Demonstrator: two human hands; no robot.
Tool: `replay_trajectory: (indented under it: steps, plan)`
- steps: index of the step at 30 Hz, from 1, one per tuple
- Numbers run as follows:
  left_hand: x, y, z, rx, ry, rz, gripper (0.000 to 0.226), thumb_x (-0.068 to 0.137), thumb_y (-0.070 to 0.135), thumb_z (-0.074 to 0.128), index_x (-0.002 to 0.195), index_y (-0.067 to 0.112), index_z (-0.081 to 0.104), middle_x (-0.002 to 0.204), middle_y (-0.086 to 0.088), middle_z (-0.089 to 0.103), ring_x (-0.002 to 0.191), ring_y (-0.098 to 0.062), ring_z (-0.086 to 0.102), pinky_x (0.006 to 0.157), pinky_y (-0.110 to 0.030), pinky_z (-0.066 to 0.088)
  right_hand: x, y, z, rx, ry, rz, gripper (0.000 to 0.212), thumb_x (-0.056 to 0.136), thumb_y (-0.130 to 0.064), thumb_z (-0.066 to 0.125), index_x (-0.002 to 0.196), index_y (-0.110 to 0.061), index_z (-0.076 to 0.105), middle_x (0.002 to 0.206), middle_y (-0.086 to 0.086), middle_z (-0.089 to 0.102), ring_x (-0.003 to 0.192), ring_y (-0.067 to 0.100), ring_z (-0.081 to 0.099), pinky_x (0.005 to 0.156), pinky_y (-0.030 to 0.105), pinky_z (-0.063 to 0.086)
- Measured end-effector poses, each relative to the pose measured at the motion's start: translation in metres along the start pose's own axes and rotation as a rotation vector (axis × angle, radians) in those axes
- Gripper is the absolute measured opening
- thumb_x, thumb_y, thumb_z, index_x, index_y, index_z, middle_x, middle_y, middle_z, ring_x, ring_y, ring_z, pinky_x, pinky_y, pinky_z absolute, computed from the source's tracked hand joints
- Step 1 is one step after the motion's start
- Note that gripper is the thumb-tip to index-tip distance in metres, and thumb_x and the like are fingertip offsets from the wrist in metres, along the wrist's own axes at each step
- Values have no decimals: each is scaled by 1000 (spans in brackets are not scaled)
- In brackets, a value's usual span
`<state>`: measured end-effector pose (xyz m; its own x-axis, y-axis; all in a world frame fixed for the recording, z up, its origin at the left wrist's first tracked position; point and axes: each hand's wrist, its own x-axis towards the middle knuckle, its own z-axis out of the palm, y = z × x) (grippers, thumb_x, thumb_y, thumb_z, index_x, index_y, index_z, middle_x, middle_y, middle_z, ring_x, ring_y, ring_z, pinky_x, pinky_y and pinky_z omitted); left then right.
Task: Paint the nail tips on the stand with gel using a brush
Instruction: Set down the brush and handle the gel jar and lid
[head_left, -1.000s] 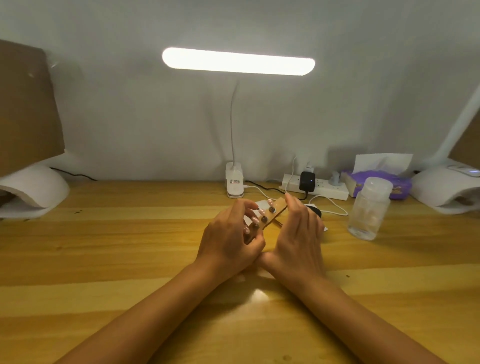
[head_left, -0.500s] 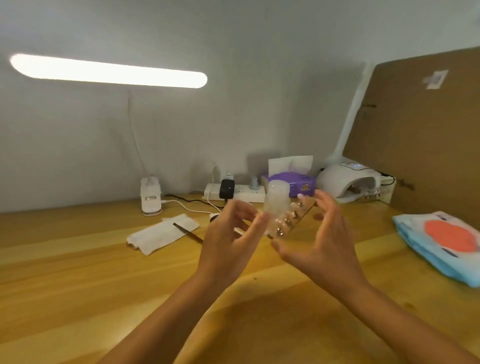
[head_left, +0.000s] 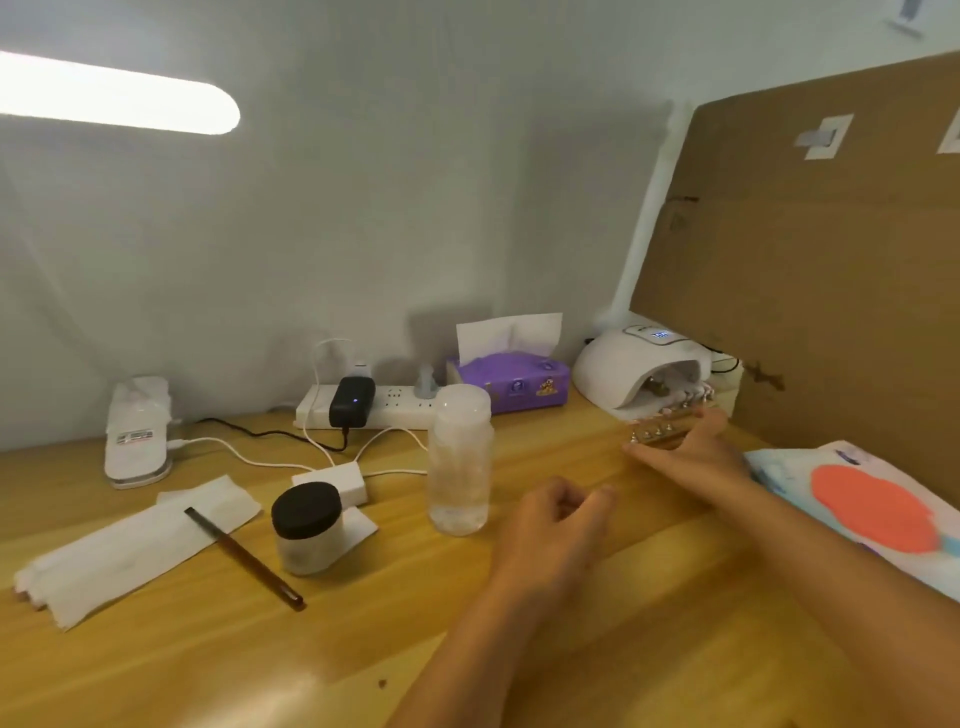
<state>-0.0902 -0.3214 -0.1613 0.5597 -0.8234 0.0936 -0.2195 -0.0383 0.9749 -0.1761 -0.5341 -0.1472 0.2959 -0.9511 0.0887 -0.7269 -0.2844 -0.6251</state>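
Note:
The wooden stand with several nail tips is held in my right hand, thumb below and fingers above, just in front of the white curing lamp. Another stand with tips sits inside the lamp's mouth. My left hand hovers over the table with fingers loosely curled and holds nothing. The dark brush lies across a white paper towel. A gel jar with a black lid stands beside it.
A clear plastic bottle stands mid-table. Behind are a power strip with cables, a purple tissue box and a lamp base. A cardboard panel stands at the right, above a blue and orange packet.
My view swung to the right. My right hand carried the stand rightward to the curing lamp. My left hand let go of it and dropped back, fingers curled.

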Motion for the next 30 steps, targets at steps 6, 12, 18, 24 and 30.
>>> replay_trajectory:
  steps: [6, 12, 18, 24, 30]
  plan:
    - [33, -3, 4, 172, 12, 6, 30, 80, 54, 66, 84, 25, 64, 74, 10, 66, 72, -11, 63, 65, -30, 47, 46, -2, 12, -27, -36, -14, 108, 56, -64, 82, 136, -33, 16, 147, 12, 33, 132, 35, 37, 105, 49, 39]
    - [59, -4, 21, 254, 116, -29, 27, 77, 58, 60, 79, 32, 61, 77, 16, 64, 78, -3, 60, 67, -28, 47, 70, 2, 3, -18, -198, -29, 107, 61, -61, 82, 141, -24, 20, 147, 6, 37, 133, 29, 39, 100, 38, 36]
    - [70, -9, 26, 287, 122, 9, 27, 77, 59, 57, 79, 33, 60, 75, 21, 62, 72, 3, 56, 57, -24, 39, 72, 9, 2, 24, -177, -95, 83, 83, -36, 74, 147, -19, 24, 151, -2, 41, 139, 27, 36, 107, 39, 32]
    - [71, -11, 27, 316, 110, 37, 24, 78, 54, 59, 82, 30, 61, 76, 18, 67, 72, -2, 60, 56, -23, 39, 78, 17, 18, 26, 99, -86, 45, 85, -8, 60, 126, -12, 43, 116, 9, 66, 110, 29, 58, 84, 34, 45]
    - [69, -11, 27, 311, 117, 41, 22, 77, 52, 58, 80, 30, 60, 74, 18, 66, 71, -2, 60, 57, -25, 40, 83, 12, 25, -7, 249, -135, 34, 87, -7, 60, 117, -5, 46, 106, 16, 65, 100, 36, 60, 79, 40, 46]
